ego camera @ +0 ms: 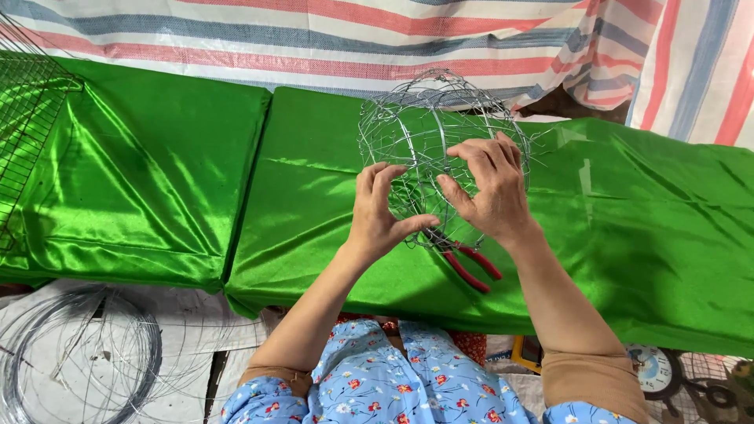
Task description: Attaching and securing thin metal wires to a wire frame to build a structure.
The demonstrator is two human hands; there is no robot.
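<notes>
A rounded cage of thin silver wire [428, 126] stands on a table covered in shiny green cloth [628, 228]. My left hand [377, 212] grips the near lower rim of the cage, fingers curled around the wires. My right hand [491, 184] holds the cage's right side, fingertips pinching into the mesh. Red-handled pliers [471, 263] lie on the cloth just below the cage, between my wrists.
A coil of bare wire [78, 361] lies on white sheeting at lower left. A flat wire grid [23, 118] leans at the far left. A striped tarpaulin [353, 39] hangs behind the table. A round clock face [652, 365] sits at lower right.
</notes>
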